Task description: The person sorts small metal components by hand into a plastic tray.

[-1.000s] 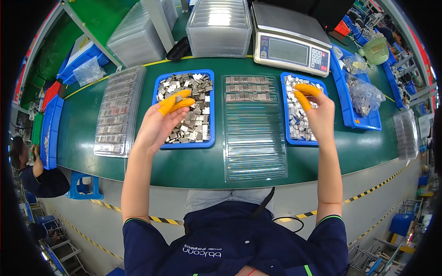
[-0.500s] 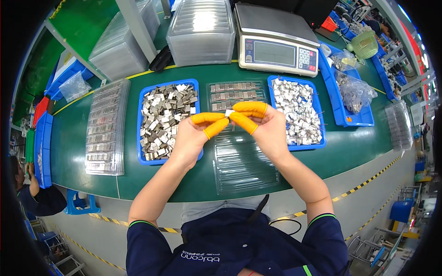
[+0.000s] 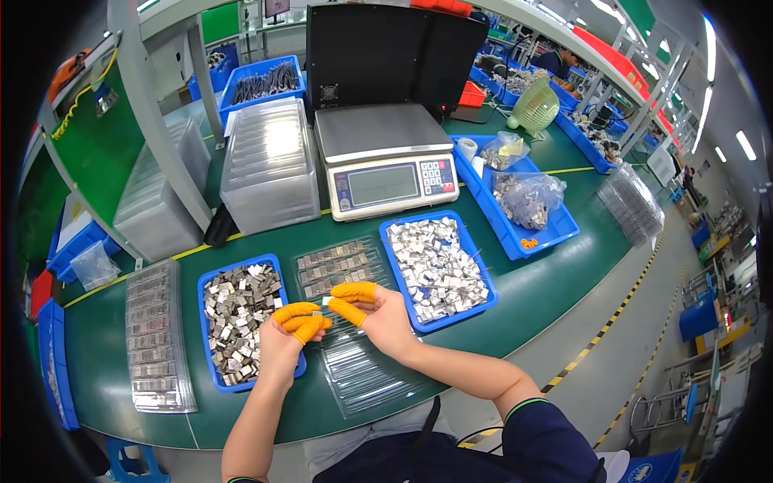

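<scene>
Hands (image 3: pixel 386 325) pinch small parts (image 3: pixel 326 301) above clear tray (image 3: pixel 367 374).

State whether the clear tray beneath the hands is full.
Partly full: the clear tray holds metal parts at its far end; its near end is bare.

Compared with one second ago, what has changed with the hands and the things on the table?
The left hand moved rightward from the left blue bin, the right hand leftward from the right blue bin; they are now close together over the clear tray. The right hand pinches a small white piece; whether it was held before is unclear. The view turned. Bins, tray and scale stayed in place.
</scene>
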Tool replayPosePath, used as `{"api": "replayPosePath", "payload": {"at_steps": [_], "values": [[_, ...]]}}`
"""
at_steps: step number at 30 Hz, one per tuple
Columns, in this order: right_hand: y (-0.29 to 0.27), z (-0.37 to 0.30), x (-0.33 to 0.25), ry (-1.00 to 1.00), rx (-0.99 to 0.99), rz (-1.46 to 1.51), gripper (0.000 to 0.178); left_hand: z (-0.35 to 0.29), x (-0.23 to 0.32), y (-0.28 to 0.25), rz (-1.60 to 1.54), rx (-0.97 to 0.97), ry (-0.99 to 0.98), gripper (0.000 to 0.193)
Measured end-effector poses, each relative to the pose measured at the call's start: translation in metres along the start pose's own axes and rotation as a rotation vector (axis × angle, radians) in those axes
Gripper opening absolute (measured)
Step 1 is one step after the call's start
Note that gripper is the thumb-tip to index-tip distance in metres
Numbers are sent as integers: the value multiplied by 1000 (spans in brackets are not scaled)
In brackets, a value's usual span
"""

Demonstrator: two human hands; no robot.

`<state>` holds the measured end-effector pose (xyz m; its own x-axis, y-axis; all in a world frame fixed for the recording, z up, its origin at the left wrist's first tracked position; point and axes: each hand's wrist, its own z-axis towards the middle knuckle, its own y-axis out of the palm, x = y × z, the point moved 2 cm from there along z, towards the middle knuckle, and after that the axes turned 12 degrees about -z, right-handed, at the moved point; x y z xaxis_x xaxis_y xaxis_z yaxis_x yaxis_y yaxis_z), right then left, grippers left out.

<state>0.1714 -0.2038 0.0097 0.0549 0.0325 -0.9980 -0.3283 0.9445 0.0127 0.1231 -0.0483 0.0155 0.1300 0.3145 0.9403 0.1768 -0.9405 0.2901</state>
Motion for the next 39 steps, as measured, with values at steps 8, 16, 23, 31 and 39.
{"api": "replayPosePath", "payload": {"at_steps": [8, 16, 23, 31, 39], "values": [[3, -5, -2, -14, -55, 4, 24, -2, -10, 0, -136, -8, 86, 20], [6, -7, -7, -71, 12, 13, 25, -3, -9, -7, -139, 82, 135, 22], [0, -1, -5, -12, 48, -129, 21, 4, -8, 0, -560, 24, -14, 34], [4, -6, -1, 4, 35, -185, 19, -4, -15, -6, -529, 43, -28, 28], [0, -10, -13, -155, 36, -477, 18, -5, -13, -4, -281, 55, -18, 26]]}}
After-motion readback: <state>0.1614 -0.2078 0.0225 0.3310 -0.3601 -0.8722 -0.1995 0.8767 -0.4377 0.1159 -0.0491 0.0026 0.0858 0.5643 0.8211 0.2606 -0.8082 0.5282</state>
